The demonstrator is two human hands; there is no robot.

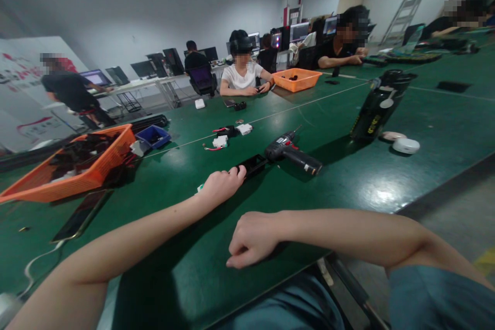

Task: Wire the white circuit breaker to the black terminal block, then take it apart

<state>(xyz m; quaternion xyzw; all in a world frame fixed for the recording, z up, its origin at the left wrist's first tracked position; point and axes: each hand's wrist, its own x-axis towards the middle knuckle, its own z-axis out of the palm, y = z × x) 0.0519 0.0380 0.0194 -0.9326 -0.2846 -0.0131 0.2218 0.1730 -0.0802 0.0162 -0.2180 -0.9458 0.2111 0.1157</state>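
Observation:
My left hand (223, 185) is closed around the near end of a long black open-topped plastic housing (256, 164) on the green table. A small white and green bit shows beside that hand. Just beyond the housing's far end lies a black cordless drill (292, 153), its bit pointing away and its handle toward the right. Close to the table's front edge, my right hand (253, 240) is curled, fingers tucked in; whether anything is inside them is hidden. Past the left hand sit small white connector-like parts (220, 141) with red wires.
Left stands an orange basket (116, 152) of dark parts, with a small blue bin (154, 136) and a phone (81, 215) on a cable. A black bottle (381, 105) and white case (406, 145) are right. Across the table, a person (245, 75) works near another orange basket (296, 82).

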